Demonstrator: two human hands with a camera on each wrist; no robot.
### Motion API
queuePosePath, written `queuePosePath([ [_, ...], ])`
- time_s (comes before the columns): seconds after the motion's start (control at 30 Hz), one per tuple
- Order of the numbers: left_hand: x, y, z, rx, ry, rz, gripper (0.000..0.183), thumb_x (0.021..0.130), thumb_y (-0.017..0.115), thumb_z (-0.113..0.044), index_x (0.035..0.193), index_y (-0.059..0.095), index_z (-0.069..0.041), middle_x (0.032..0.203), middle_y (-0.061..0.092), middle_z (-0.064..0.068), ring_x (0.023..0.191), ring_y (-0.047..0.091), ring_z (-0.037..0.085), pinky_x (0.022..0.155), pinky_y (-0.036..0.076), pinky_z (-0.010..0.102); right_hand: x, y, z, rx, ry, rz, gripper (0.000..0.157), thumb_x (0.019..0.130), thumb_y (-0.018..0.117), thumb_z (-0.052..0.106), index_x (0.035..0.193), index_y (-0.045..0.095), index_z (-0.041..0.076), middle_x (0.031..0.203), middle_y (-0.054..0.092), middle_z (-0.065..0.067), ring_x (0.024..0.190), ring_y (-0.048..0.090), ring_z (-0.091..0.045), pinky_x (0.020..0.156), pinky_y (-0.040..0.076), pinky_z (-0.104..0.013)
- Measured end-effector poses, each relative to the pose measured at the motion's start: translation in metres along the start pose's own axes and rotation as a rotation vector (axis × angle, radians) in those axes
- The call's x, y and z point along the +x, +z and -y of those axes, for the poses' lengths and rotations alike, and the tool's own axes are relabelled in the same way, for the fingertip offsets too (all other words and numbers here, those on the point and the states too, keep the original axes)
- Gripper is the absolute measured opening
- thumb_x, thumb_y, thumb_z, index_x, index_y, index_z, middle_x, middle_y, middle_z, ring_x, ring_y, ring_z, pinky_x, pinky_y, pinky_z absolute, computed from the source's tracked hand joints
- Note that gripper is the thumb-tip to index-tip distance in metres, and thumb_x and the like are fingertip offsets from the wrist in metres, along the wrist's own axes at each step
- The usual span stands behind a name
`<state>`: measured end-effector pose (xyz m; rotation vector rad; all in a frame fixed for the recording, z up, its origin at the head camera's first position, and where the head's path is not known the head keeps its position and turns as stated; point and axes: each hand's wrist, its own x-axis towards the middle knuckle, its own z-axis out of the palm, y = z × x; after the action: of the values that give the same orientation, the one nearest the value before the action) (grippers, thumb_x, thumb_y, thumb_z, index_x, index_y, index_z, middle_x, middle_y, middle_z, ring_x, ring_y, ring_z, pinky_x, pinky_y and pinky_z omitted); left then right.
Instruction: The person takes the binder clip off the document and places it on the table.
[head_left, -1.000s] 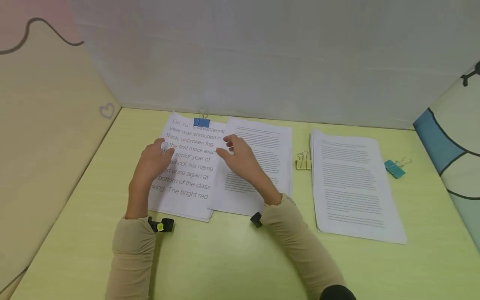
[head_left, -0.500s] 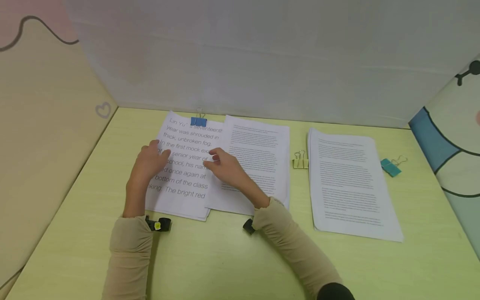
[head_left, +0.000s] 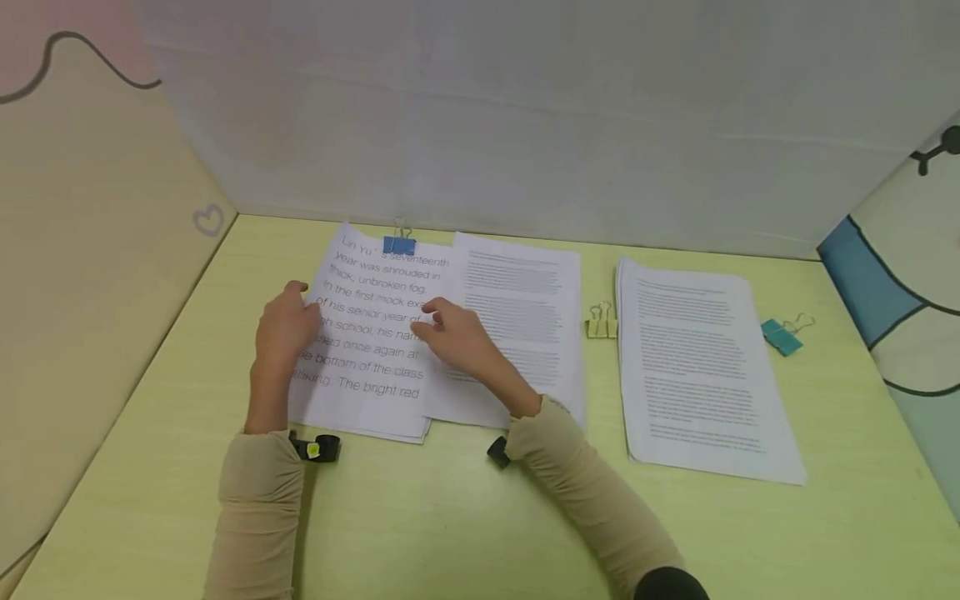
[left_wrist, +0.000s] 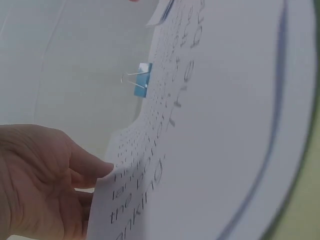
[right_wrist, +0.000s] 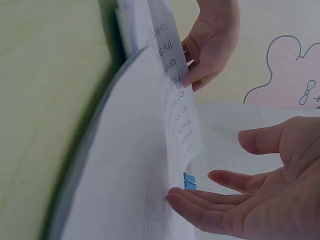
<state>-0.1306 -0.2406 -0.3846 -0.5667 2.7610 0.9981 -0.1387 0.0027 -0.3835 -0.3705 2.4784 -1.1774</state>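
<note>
Pale yellow-green, the table (head_left: pixel 420 525) runs back to a whitish wall (head_left: pixel 525 108) at twelve o'clock, with a cream panel (head_left: pixel 112 267) bearing a heart outline at nine o'clock.

On the table's nine-o'clock side lies a stack of large-print sheets (head_left: pixel 367 367), its top line starting "Lin Yu's". A blue binder clip (head_left: pixel 399 246) sits at its twelve-o'clock edge, wire handles pointing away from the person. Just beside it at three o'clock is a stack of small-print sheets (head_left: pixel 517 283); the two meet or slightly overlap along their shared side.

Both hands are at the large-print sheets. The left hand (head_left: pixel 287 325) pinches their nine-o'clock edge, thumb over the printed face and the other fingers behind, as both wrist views show. The right hand (head_left: pixel 457 337) is over the seam between the two stacks, thumb well apart from loosely extended fingers, holding nothing; one fingertip is at the paper, but whether it touches I cannot tell.

Farther toward three o'clock stand a yellow binder clip (head_left: pixel 602 330), then a second small-print stack (head_left: pixel 697 383), with a teal binder clip (head_left: pixel 782 337) lying near its two-o'clock side. Beige sleeves (head_left: pixel 258 517) reach in from six o'clock.
</note>
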Motion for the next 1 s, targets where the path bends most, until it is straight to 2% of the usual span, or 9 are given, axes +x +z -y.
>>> queuePosePath([
  [0.1, 0.001, 0.0, 0.003, 0.01, 0.002, 0.002, 0.048, 0.106, 0.037, -0.009, 0.149, 0.041, 0.012, 0.132, 0.057, 0.037, 0.108, 0.06, 0.047, 0.087, 0.05, 0.054, -0.003, -0.005, 0.003, -0.045, 0.012, -0.011, 0.046, 0.105, 0.057, 0.032, 0.141, 0.058, 0.004, 0.106, 0.068, -0.016, 0.085, 0.061, -0.022, 0.071, 0.049, -0.032],
  [0.17, 0.002, -0.001, 0.005, 0.008, -0.003, -0.007, 0.045, 0.106, 0.038, -0.008, 0.145, 0.046, 0.012, 0.13, 0.058, 0.036, 0.107, 0.061, 0.046, 0.087, 0.05, 0.054, -0.004, -0.007, 0.005, -0.058, 0.026, -0.005, 0.048, 0.105, 0.056, 0.033, 0.143, 0.056, 0.003, 0.102, 0.067, -0.015, 0.077, 0.056, -0.021, 0.064, 0.044, -0.03],
  [0.27, 0.003, -0.002, 0.008, -0.021, -0.034, -0.036, 0.044, 0.106, 0.038, -0.009, 0.143, 0.048, 0.012, 0.128, 0.059, 0.034, 0.107, 0.06, 0.045, 0.088, 0.05, 0.052, -0.005, -0.009, 0.008, -0.076, 0.045, 0.003, 0.05, 0.106, 0.055, 0.035, 0.144, 0.054, 0.003, 0.113, 0.069, -0.017, 0.081, 0.057, -0.021, 0.067, 0.044, -0.03],
  [0.4, 0.003, -0.009, 0.015, -0.058, -0.058, -0.071, 0.045, 0.105, 0.036, -0.009, 0.142, 0.049, 0.012, 0.128, 0.057, 0.032, 0.105, 0.058, 0.043, 0.084, 0.049, 0.047, -0.004, -0.009, 0.009, -0.085, 0.054, -0.002, 0.051, 0.106, 0.055, 0.036, 0.145, 0.053, 0.003, 0.133, 0.065, -0.018, 0.095, 0.059, -0.024, 0.079, 0.048, -0.035],
  [0.57, 0.005, -0.018, 0.025, -0.117, -0.062, -0.043, 0.046, 0.104, 0.034, -0.009, 0.142, 0.047, 0.013, 0.129, 0.055, 0.032, 0.101, 0.06, 0.04, 0.075, 0.049, 0.039, -0.001, -0.005, 0.006, -0.044, 0.035, 0.002, 0.053, 0.105, 0.055, 0.036, 0.148, 0.05, 0.005, 0.119, 0.068, -0.017, 0.093, 0.059, -0.025, 0.079, 0.048, -0.036],
  [0.63, 0.006, -0.021, 0.027, -0.138, -0.063, -0.035, 0.047, 0.104, 0.034, -0.009, 0.142, 0.047, 0.013, 0.13, 0.055, 0.033, 0.1, 0.06, 0.039, 0.074, 0.048, 0.037, 0.001, -0.004, 0.004, -0.018, 0.023, 0.003, 0.053, 0.105, 0.055, 0.036, 0.149, 0.05, 0.005, 0.119, 0.068, -0.017, 0.097, 0.062, -0.026, 0.082, 0.05, -0.037],
  [0.73, 0.007, -0.025, 0.029, -0.167, -0.071, -0.044, 0.048, 0.103, 0.035, -0.01, 0.144, 0.046, 0.013, 0.131, 0.056, 0.032, 0.098, 0.06, 0.037, 0.072, 0.048, 0.035, 0.003, -0.003, 0.001, 0.028, 0.024, -0.004, 0.053, 0.105, 0.056, 0.036, 0.149, 0.049, 0.006, 0.135, 0.064, -0.019, 0.118, 0.063, -0.029, 0.093, 0.051, -0.042],
  [0.83, 0.008, -0.03, 0.029, -0.198, -0.088, -0.068, 0.048, 0.105, 0.034, -0.011, 0.146, 0.045, 0.011, 0.13, 0.056, 0.03, 0.096, 0.059, 0.034, 0.071, 0.048, 0.034, 0.005, -0.002, -0.002, 0.082, 0.051, -0.013, 0.053, 0.105, 0.057, 0.036, 0.15, 0.048, 0.008, 0.148, 0.056, -0.019, 0.135, 0.055, -0.03, 0.103, 0.049, -0.046],
  [1.0, 0.006, -0.039, 0.028, -0.233, -0.111, -0.109, 0.05, 0.107, 0.032, -0.016, 0.152, 0.042, 0.006, 0.13, 0.055, 0.027, 0.096, 0.057, 0.031, 0.072, 0.046, 0.033, 0.006, -0.005, -0.001, 0.147, 0.086, -0.001, 0.056, 0.105, 0.057, 0.036, 0.152, 0.045, 0.009, 0.151, 0.053, -0.018, 0.137, 0.053, -0.03, 0.105, 0.048, -0.048],
])
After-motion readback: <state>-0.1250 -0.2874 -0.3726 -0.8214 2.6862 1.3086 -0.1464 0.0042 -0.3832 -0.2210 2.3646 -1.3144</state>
